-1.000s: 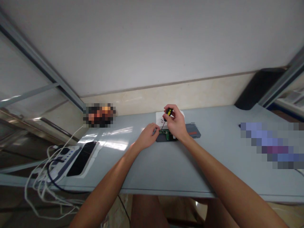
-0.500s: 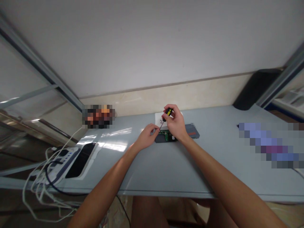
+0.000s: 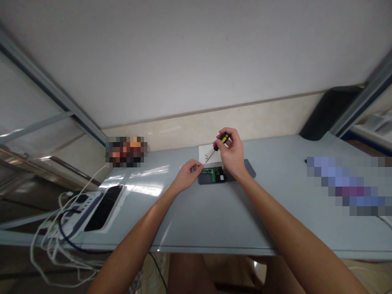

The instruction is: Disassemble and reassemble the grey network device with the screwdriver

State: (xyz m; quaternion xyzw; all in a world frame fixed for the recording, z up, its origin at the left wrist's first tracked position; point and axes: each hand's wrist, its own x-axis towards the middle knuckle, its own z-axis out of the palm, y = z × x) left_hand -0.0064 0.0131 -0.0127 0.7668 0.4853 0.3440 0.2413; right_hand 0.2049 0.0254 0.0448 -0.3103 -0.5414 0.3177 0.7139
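A phone [image 3: 104, 208] lies at the table's [image 3: 196, 220] left, beside a power strip [image 3: 75, 214] tangled with white cables [image 3: 34, 251]; a black cylinder [image 3: 329, 114] leans at the far right. Behind the gray case [image 3: 231, 179] with its green circuit board [image 3: 213, 175], mid-table, lies white paper [image 3: 202, 150] bearing small dark bits [image 3: 206, 157]. The right hand [image 3: 233, 153] hides part of the case and pinches a screwdriver's [image 3: 225, 139] handle, tip over the paper. The left hand's [image 3: 186, 175] thumb and forefinger nearly meet at the board's left corner; whether they pinch anything, I cannot tell.
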